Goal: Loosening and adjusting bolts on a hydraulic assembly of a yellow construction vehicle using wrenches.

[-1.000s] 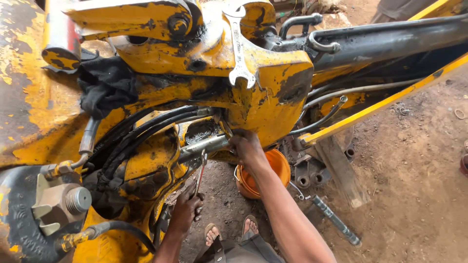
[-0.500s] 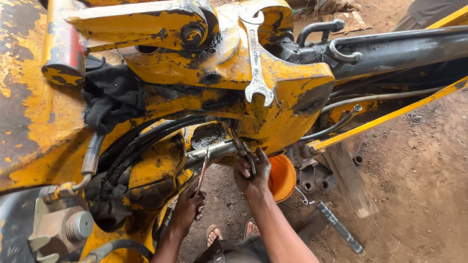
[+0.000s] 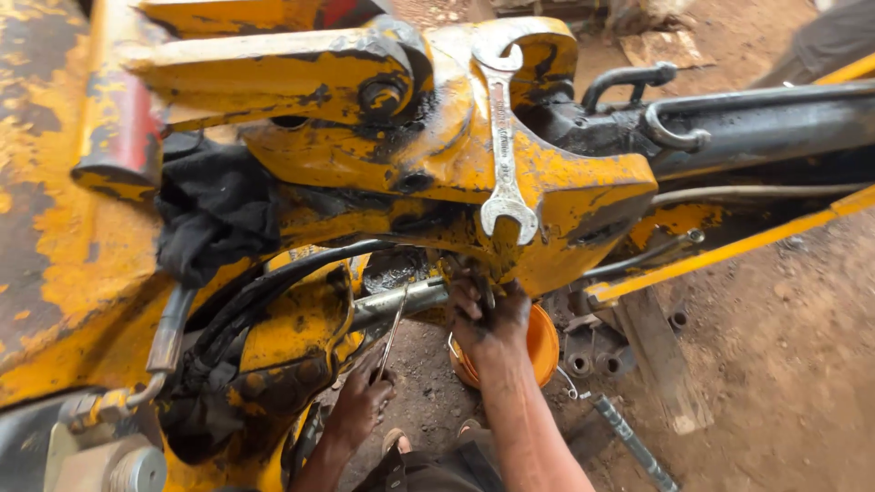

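My right hand (image 3: 483, 314) reaches up under the worn yellow machine casting (image 3: 556, 196), its greasy fingers closed around a part beside the steel rod (image 3: 401, 301). What it grips is hidden. My left hand (image 3: 363, 401) is lower, holding a thin metal tool (image 3: 394, 330) that points up at the rod. A large double open-ended spanner (image 3: 503, 137) lies loose on top of the casting, above both hands.
Black hydraulic hoses (image 3: 264, 292) and a dirty black rag (image 3: 214, 205) sit at left. An orange bucket (image 3: 543, 346) stands on the dirt below my right hand. A threaded bolt (image 3: 633, 444) and metal parts lie on the ground at right.
The view has shifted, so the machine sits lower and further right in the frame. My right hand moved deeper under the casting. My left hand stays on the thin tool.
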